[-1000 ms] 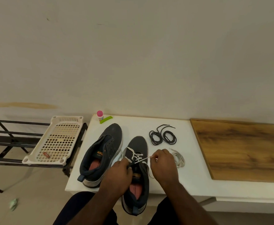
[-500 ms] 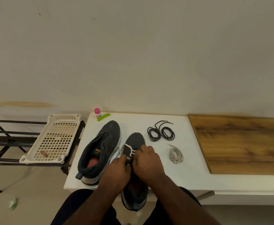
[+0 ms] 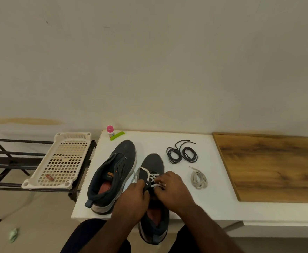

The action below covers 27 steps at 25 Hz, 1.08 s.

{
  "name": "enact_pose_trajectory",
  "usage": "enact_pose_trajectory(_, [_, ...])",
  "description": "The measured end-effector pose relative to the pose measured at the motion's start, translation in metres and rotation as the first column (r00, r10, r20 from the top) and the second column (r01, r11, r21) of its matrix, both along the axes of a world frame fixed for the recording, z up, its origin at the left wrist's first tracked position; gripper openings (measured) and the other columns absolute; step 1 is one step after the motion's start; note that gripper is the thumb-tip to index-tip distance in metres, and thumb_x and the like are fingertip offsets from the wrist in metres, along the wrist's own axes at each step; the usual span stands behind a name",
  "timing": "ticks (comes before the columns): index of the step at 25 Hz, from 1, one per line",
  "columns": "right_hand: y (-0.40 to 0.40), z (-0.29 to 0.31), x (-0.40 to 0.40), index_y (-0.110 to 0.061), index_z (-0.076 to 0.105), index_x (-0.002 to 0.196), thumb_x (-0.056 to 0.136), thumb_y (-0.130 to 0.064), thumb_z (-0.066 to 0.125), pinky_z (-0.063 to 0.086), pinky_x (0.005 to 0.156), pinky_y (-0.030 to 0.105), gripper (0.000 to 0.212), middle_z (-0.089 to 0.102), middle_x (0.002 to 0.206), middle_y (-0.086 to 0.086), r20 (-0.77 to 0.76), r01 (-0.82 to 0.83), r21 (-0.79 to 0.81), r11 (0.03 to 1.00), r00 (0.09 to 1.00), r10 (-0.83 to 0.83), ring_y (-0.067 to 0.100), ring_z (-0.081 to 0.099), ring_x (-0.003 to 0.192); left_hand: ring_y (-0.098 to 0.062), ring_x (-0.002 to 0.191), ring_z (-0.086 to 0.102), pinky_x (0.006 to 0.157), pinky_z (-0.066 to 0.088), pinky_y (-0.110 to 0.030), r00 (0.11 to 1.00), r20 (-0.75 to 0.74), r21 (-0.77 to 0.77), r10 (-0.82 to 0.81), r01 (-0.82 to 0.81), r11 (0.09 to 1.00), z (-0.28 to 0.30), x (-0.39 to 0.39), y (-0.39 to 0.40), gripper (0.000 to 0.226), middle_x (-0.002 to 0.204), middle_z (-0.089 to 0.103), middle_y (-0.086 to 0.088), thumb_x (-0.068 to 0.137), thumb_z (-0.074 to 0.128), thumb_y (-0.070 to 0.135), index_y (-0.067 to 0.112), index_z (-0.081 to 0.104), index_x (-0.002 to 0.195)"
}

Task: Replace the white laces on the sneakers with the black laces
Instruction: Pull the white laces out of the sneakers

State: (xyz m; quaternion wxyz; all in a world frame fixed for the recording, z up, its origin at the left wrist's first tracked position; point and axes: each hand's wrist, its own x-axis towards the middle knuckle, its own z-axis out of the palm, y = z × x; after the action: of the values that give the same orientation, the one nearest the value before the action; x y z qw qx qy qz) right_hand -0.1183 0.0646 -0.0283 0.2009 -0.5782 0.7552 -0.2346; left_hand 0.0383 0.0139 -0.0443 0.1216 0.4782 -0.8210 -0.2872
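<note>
Two dark grey sneakers lie on the white table (image 3: 213, 201). The left sneaker (image 3: 113, 172) has no lace in it. The right sneaker (image 3: 152, 165) still carries a white lace (image 3: 150, 175) crossed through its front eyelets, and its heel hangs over the table's near edge. My left hand (image 3: 134, 196) grips this shoe at the tongue. My right hand (image 3: 173, 189) pinches the white lace at the eyelets. Two coiled black laces (image 3: 182, 154) rest beyond the shoe on the right. A loose white lace (image 3: 198, 179) lies bundled right of my right hand.
A small pink-capped bottle (image 3: 110, 130) and a green stick (image 3: 117, 135) stand at the table's far left corner. A wooden board (image 3: 269, 167) covers the right side. A cream plastic basket (image 3: 62, 161) sits on a black metal rack (image 3: 7, 157) to the left.
My right hand had the white lace pulled out to the right, then came back onto the shoe's eyelets. The left hand stayed on the shoe. The camera shifted slightly.
</note>
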Motion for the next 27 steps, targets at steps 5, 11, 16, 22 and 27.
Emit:
enact_pose_trajectory(5, [-0.014, 0.003, 0.01, -0.016, 0.062, 0.089, 0.093, -0.027, 0.052, 0.048, 0.077, 0.032, 0.015, 0.056, 0.096, 0.0, -0.053, 0.073, 0.03, 0.997, 0.996, -0.072, 0.017, 0.055, 0.089, -0.01, 0.082, 0.053, 0.075, 0.044, -0.026, 1.0, -0.001, 0.012, 0.012, -0.012, 1.0, -0.001, 0.003, -0.002, 0.007, 0.092, 0.055, 0.004, 0.098, 0.043, 0.032, 0.027, 0.044, 0.093])
enact_pose_trajectory(11, [0.002, 0.009, -0.017, -0.023, 0.068, 0.091, 0.091, -0.022, 0.062, 0.048, 0.085, 0.028, 0.005, 0.06, 0.096, -0.009, 0.132, 0.103, 0.022, 0.994, 0.986, -0.105, 0.007, 0.056, 0.091, -0.011, 0.082, 0.052, 0.071, 0.041, -0.027, 1.0, 0.005, 0.003, 0.015, -0.015, 1.0, 0.004, 0.004, 0.001, 0.01, 0.092, 0.052, 0.007, 0.097, 0.043, 0.036, 0.027, 0.045, 0.095])
enact_pose_trajectory(16, [-0.013, 0.004, 0.022, -0.02, 0.065, 0.095, 0.093, -0.028, 0.05, 0.049, 0.079, 0.03, 0.018, 0.054, 0.1, -0.001, -0.163, -0.012, 0.121, 0.993, 0.986, 0.032, 0.015, 0.053, 0.092, -0.01, 0.083, 0.052, 0.075, 0.043, -0.027, 0.999, -0.033, 0.032, 0.011, -0.01, 0.999, 0.005, 0.003, 0.003, 0.009, 0.094, 0.055, 0.006, 0.099, 0.041, 0.032, 0.027, 0.045, 0.093])
enact_pose_trajectory(22, [-0.003, 0.001, -0.029, -0.019, 0.061, 0.094, 0.094, -0.013, 0.052, 0.058, 0.086, 0.05, 0.01, 0.068, 0.097, 0.001, 0.217, 0.352, 0.202, 0.914, 0.894, -0.393, 0.022, 0.065, 0.088, -0.011, 0.081, 0.054, 0.073, 0.046, -0.029, 0.999, -0.008, 0.032, 0.035, -0.035, 0.999, 0.004, 0.009, -0.002, 0.011, 0.089, 0.055, 0.004, 0.098, 0.043, 0.034, 0.026, 0.043, 0.09])
enact_pose_trajectory(27, [0.014, 0.007, -0.02, -0.022, 0.067, 0.11, 0.083, -0.021, 0.069, 0.048, 0.093, 0.031, 0.027, 0.065, 0.108, -0.006, 0.119, 0.285, 0.033, 0.958, 0.951, -0.287, 0.016, 0.061, 0.105, -0.009, 0.082, 0.052, 0.07, 0.039, -0.026, 1.0, -0.003, 0.027, 0.025, -0.025, 0.999, 0.006, 0.008, 0.001, 0.013, 0.09, 0.053, 0.007, 0.094, 0.051, 0.038, 0.027, 0.045, 0.092])
